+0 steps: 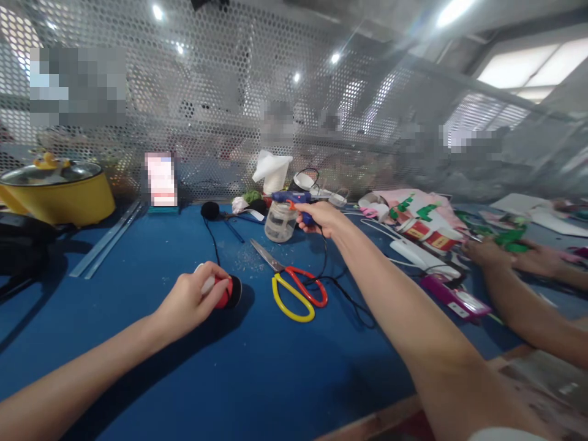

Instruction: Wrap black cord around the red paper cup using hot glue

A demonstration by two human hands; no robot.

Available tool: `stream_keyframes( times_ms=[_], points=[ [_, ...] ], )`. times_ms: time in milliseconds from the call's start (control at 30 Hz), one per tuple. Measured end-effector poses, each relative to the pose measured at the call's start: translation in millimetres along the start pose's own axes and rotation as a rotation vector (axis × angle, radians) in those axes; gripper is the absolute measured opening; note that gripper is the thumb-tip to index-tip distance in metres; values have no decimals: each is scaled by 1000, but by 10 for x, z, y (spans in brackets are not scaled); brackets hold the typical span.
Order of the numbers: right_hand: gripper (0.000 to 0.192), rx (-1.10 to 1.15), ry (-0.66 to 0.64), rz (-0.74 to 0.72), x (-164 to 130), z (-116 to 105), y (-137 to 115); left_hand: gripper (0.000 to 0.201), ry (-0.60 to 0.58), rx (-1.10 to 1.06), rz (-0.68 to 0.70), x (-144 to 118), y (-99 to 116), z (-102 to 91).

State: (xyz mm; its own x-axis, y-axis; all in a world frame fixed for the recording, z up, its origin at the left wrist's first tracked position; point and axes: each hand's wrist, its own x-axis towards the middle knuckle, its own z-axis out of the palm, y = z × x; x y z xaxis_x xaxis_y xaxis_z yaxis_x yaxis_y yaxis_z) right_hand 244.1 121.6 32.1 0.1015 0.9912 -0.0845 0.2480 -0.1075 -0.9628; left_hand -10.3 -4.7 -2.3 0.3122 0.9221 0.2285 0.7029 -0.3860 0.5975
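My left hand [195,294] is closed around a small red cup [223,296] lying on its side, with a black band at the end that points right. A black strand runs from near it up to a black yarn ball [210,211]. My right hand [319,217] grips the handle of a blue glue gun [290,197], whose nozzle points left. Just below the gun stands a clear plastic jar [279,228]. Between my hands lie scissors [294,308] with one yellow and one red handle, blades partly apart.
Clear strips [108,239] and a yellow pot [76,199] are at left, beside a phone [162,180]. At right are red cups [441,240], a white power strip [425,257] and a purple box [454,298]. Another person's hands [489,252] hold something green there. Black cable crosses near the scissors.
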Motion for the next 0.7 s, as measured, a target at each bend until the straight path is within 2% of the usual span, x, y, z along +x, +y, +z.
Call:
stream_keyframes(
  times_ms=[100, 200, 267, 300, 367, 467, 567, 700],
  points=[
    [18, 60, 54, -110, -58, 30, -12, 23, -6, -25, -3, 5, 10, -10],
    [11, 112, 65, -245, -272, 57, -54, 23, 8, -40, -6, 9, 1, -7],
    [9, 131, -22, -343, -502, 80, -80, 23, 12, -37, -9, 13, -14, 2],
    [12, 128, -118, -362, -631, 94, -86, 23, 6, -33, -9, 14, -21, 7],
    [16, 110, -258, -307, -884, 133, -81, 23, -3, -28, -10, 15, -30, 14],
    [17, 55, -352, -209, -1158, 200, -19, 23, 1, -30, -20, 15, -32, 14],
    [13, -37, -394, -171, -1270, 244, 83, 22, 6, -43, -20, 17, -36, 9],
    [20, -176, -449, -166, -1314, 270, 190, 20, 5, -30, -33, 26, -69, 14]
  ],
)
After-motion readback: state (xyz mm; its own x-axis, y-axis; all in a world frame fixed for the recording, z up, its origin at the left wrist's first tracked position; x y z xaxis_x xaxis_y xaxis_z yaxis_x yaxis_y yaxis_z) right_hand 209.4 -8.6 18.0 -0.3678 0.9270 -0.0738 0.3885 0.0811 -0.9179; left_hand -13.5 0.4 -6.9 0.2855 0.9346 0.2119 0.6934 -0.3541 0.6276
